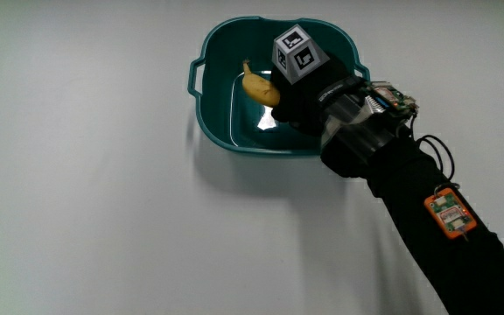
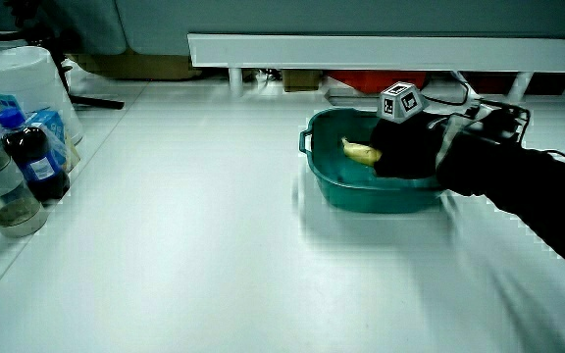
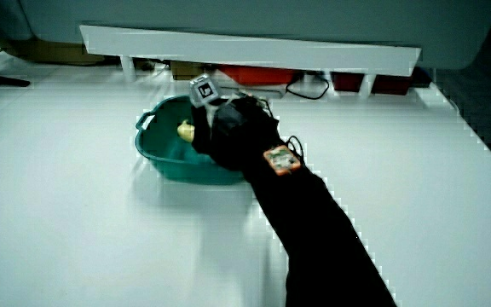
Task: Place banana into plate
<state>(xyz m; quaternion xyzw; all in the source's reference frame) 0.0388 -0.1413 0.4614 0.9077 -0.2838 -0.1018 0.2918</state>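
Reaching into the teal plate [image 1: 213, 131], really a deep basin with small handles at its rim, the hand [image 1: 309, 96] sits low inside it with the banana [image 1: 259, 87] at its fingertips. The fruit is already within the rim, lying on or just above the basin's floor, so the task looks to be at its last step: setting down and letting go. Whether the fingers are clasped on the banana or have already loosened cannot be told, since the glove and the patterned cube [image 1: 297, 54] cover that end of it.

If the hold is still on, the next move calls for easing the fingers apart so the fruit settles on the floor, then lifting the hand straight up clear of the rim without dragging the basin.

What shows of the banana is a short yellow curve with a darker tip pointing away from the hand; in a side view [image 2: 361, 151] it appears as a pale yellow sliver just beside the glove, and in a side view [image 3: 186, 130] only a small end peeks out.
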